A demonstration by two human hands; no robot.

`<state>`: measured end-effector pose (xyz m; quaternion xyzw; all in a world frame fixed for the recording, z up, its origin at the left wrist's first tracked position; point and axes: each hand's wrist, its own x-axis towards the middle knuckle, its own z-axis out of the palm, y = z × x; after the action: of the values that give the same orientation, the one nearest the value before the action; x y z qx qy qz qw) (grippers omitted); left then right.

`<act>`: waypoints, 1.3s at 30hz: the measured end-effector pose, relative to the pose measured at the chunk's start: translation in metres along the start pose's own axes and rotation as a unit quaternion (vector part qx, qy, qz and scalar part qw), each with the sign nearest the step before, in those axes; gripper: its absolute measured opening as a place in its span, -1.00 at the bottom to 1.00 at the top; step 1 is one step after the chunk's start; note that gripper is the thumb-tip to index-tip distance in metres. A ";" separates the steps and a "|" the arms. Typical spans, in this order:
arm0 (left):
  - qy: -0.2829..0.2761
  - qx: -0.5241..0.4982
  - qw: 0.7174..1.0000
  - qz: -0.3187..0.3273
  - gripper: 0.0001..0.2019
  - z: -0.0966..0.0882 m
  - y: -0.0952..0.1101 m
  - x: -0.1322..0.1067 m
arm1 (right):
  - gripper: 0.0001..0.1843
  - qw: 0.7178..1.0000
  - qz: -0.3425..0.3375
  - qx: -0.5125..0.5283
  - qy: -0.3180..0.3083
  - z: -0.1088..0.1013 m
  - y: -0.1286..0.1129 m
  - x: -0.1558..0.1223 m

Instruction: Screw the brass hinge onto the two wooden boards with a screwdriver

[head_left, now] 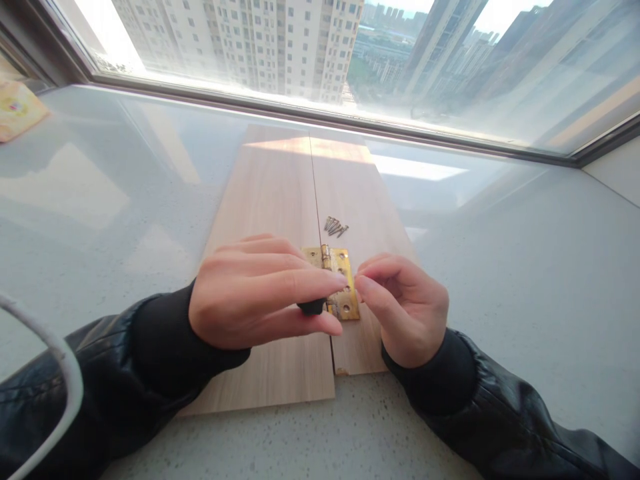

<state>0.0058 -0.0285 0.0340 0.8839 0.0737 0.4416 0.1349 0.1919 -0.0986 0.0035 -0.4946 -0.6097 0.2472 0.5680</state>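
A brass hinge (351, 288) lies across the seam between two pale wooden boards (270, 180), its left leaf partly covered. My left hand (260, 287) reaches over that leaf, index fingertip above the right leaf's holes and thumb lower down. Between thumb and fingers sits a black rounded handle (311, 307), most of it hidden by the hand. At the hinge's right edge my right hand (407, 303) is closed in a pinch, thumb against index finger. What the pinch holds, if anything, is too small to tell. Several screws (335, 227) lie in a small pile on the right board, just beyond the hinge.
The boards rest on a speckled white sill (505, 267) below a large window (320, 53). A white cable (70, 373) curves past my left sleeve. Some yellowish packet (20, 110) is at the far left. The right board has a chipped near corner.
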 end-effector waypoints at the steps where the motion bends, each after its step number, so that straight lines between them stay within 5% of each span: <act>1: -0.004 -0.004 1.000 0.011 -0.66 0.001 0.000 0.000 | -0.92 1.000 -0.001 0.001 -0.001 0.000 0.000 0.000; 5: -0.035 -0.046 0.998 0.022 -0.70 0.002 0.001 0.000 | -0.93 1.000 -0.003 0.006 -0.003 0.000 -0.001 0.000; 10: 0.052 0.010 0.998 -0.045 -0.71 0.002 0.001 -0.003 | -0.92 1.000 0.004 0.000 0.000 0.000 -0.001 0.001; 14: -0.008 -0.009 1.000 0.019 -0.74 0.004 -0.002 -0.003 | -0.93 1.000 0.000 0.004 -0.004 0.000 -0.002 0.000; 18: -0.051 -0.060 0.997 0.002 -0.66 -0.001 -0.001 -0.001 | -0.93 1.000 0.000 0.008 -0.004 0.001 -0.002 -0.002; 23: -0.024 0.022 0.999 0.003 -0.70 -0.008 -0.002 -0.002 | -0.92 1.000 -0.001 -0.010 0.005 0.001 -0.001 -0.001; 29: -0.057 -0.010 0.998 0.024 -0.62 -0.002 -0.002 -0.001 | -0.93 0.999 -0.003 -0.032 -0.007 0.002 -0.002 0.000; 34: 0.007 0.025 1.000 -0.005 -0.73 -0.002 -0.002 -0.002 | -0.94 0.999 -0.002 -0.044 -0.007 0.002 -0.002 0.001; 39: -0.068 -0.009 0.997 0.030 -0.70 -0.003 -0.003 0.001 | -0.94 0.999 0.003 -0.041 -0.017 0.001 -0.003 0.001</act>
<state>0.0044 -0.0251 0.0354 0.9124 0.0343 0.3852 0.1339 0.1901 -0.0988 0.0061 -0.5150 -0.6278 0.2320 0.5356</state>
